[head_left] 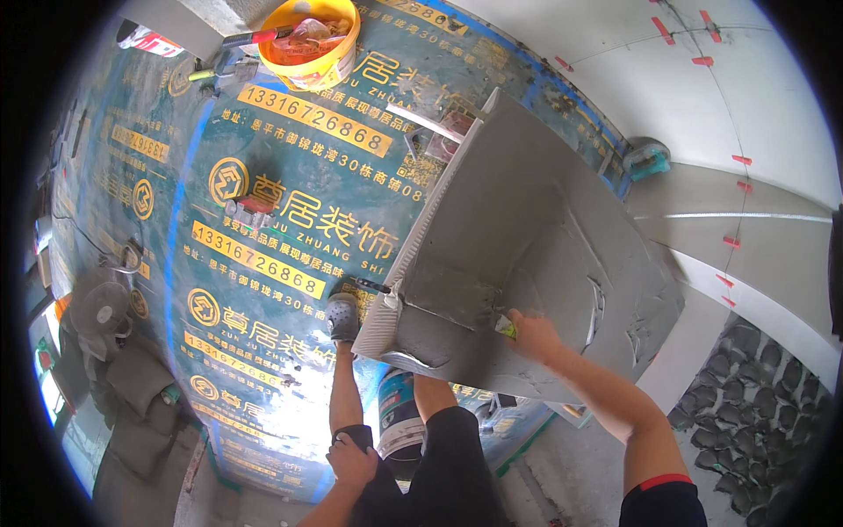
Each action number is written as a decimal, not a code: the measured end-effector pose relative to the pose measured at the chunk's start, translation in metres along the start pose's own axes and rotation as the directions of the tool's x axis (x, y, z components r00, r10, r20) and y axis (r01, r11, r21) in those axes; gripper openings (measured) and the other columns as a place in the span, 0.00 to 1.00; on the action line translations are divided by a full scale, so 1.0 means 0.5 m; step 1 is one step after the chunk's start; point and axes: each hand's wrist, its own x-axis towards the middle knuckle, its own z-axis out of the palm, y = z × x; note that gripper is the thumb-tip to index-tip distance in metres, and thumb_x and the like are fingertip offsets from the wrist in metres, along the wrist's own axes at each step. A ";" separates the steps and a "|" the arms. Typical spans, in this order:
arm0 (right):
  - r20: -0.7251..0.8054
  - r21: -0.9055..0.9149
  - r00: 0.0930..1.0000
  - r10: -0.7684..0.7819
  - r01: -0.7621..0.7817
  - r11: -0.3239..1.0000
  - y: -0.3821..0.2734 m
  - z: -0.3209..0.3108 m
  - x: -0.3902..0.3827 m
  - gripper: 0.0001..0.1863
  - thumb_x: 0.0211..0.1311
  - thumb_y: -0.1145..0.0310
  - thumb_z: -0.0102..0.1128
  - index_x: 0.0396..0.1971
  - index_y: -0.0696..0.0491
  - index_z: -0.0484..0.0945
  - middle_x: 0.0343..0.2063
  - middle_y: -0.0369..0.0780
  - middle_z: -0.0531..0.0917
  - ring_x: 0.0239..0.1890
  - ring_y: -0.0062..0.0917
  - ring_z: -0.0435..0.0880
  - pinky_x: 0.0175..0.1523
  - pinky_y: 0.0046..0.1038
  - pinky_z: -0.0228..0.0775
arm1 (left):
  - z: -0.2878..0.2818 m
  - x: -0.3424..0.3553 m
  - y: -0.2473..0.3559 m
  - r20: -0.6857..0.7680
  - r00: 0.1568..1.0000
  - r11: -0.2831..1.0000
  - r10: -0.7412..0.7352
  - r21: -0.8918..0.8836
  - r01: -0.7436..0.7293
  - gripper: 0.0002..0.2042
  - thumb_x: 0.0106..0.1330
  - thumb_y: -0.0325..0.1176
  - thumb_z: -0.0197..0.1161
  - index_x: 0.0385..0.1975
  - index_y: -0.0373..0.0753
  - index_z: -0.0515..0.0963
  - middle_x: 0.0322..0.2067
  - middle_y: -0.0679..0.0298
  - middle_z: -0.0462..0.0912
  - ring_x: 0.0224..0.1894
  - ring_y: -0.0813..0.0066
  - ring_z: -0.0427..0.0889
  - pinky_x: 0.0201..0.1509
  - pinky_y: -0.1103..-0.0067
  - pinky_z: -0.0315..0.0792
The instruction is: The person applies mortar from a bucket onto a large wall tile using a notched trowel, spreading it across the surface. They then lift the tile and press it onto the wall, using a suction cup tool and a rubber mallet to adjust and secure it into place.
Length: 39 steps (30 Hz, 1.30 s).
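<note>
My right hand (pixel 533 337) is closed round the yellow-green handle of a trowel (pixel 507 328). Its blade is hard to tell apart from the wet grey mortar. The trowel rests on a large slab (pixel 536 193) coated with that mortar, smooth across the middle and ridged along the left edge. Rougher streaks and lumps lie on its right part. My left hand (pixel 353 460) rests on my left knee, fingers curled in, with nothing seen in it. A black-handled tool (pixel 373 285) smeared with mortar sticks out at the slab's left edge.
Beneath the slab's near edge stands a bucket (pixel 399 408). A yellow bucket (pixel 312 53) is at the far left, near a green-handled tool (pixel 233 75). Green printed sheeting (pixel 290 167) covers the floor. A fan (pixel 98 312) stands left; dark lumps (pixel 755 395) are piled right.
</note>
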 end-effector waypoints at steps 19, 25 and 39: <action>-0.322 0.355 0.931 0.174 -0.052 0.933 -0.101 -0.301 0.125 0.19 0.50 0.63 0.58 0.39 0.59 0.76 0.35 0.55 0.81 0.40 0.51 0.79 0.45 0.44 0.71 | 0.018 0.003 -0.029 0.017 1.000 0.994 -0.022 -0.108 0.024 0.38 0.54 0.47 0.60 0.56 0.21 0.60 0.43 0.42 0.75 0.45 0.50 0.76 0.52 0.61 0.67; -0.176 0.335 0.981 -0.079 0.135 0.932 -0.251 -0.200 0.138 0.21 0.47 0.63 0.59 0.40 0.60 0.77 0.35 0.55 0.81 0.42 0.50 0.80 0.47 0.41 0.72 | 0.012 0.003 -0.026 0.028 0.999 0.990 -0.034 -0.135 0.037 0.38 0.54 0.48 0.59 0.57 0.21 0.59 0.42 0.42 0.75 0.45 0.49 0.76 0.52 0.60 0.66; -0.348 0.607 0.821 0.453 -0.171 0.776 -0.054 -0.253 0.017 0.26 0.65 0.46 0.51 0.37 0.58 0.75 0.28 0.52 0.81 0.33 0.48 0.80 0.37 0.41 0.69 | 0.002 0.005 -0.034 0.078 0.995 0.979 -0.060 -0.189 0.074 0.39 0.54 0.47 0.60 0.59 0.21 0.57 0.45 0.41 0.74 0.48 0.50 0.75 0.55 0.61 0.64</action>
